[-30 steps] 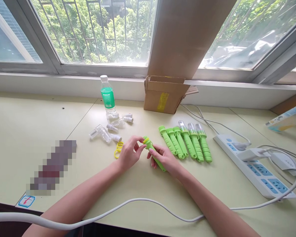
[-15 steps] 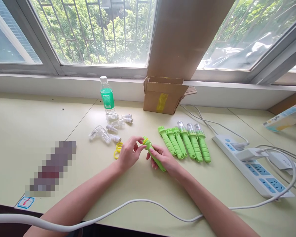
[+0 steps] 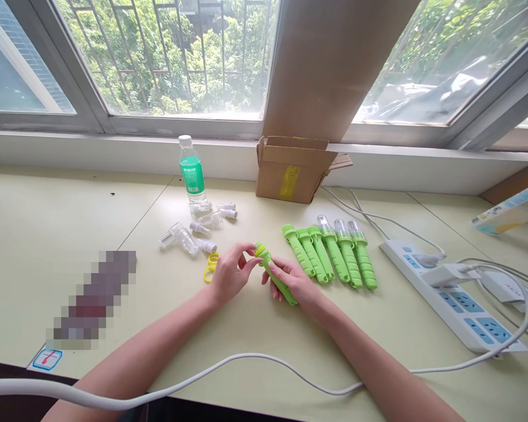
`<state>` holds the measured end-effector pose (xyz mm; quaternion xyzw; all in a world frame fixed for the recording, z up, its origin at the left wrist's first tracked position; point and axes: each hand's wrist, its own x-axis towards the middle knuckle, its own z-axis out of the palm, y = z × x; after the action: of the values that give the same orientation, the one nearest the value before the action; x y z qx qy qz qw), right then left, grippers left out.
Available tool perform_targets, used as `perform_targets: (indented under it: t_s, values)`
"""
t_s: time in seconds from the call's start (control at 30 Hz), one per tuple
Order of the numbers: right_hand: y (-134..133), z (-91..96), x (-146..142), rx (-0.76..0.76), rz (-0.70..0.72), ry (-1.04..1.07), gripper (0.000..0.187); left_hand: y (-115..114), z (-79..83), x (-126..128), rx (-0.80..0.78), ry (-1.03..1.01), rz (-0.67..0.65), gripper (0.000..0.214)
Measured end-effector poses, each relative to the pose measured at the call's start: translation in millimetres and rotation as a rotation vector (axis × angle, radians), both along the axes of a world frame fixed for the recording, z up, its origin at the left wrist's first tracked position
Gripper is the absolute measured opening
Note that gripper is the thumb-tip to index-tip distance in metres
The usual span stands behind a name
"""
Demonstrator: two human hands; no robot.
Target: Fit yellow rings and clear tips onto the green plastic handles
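Hardly any move since a moment ago. Left hand point(image 3: 229, 275) fingers pinched on the yellow top of the green handle point(image 3: 265, 259); right hand point(image 3: 297, 281) closed round its middle, low over the table point(image 3: 264, 328), just left of the green row point(image 3: 330, 258). Hold still, push straight down, no tilting.

A green-labelled bottle point(image 3: 192, 170) stands at the back of the table point(image 3: 57, 217) near an open cardboard box point(image 3: 290, 173), clear plastic pieces point(image 3: 185, 237) lie scattered before the bottle, and a white power strip point(image 3: 453, 299) lies at the right.
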<state>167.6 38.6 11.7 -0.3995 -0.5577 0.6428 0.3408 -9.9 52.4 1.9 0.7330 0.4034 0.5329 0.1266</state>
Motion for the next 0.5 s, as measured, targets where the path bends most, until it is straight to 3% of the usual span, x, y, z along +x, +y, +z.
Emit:
perform_targets:
  t_s: [0.23, 0.5]
  values:
    - [-1.8, 4.6, -0.7, -0.069, -0.016, 0.044, 0.033, -0.9, -1.1, -1.2, 0.006, -0.002, -0.08, 0.014]
    - [-1.8, 7.5, 1.8, -0.044, -0.002, 0.013, 0.027, 1.6, -1.7, -3.5, -0.016, 0.009, -0.147, 0.017]
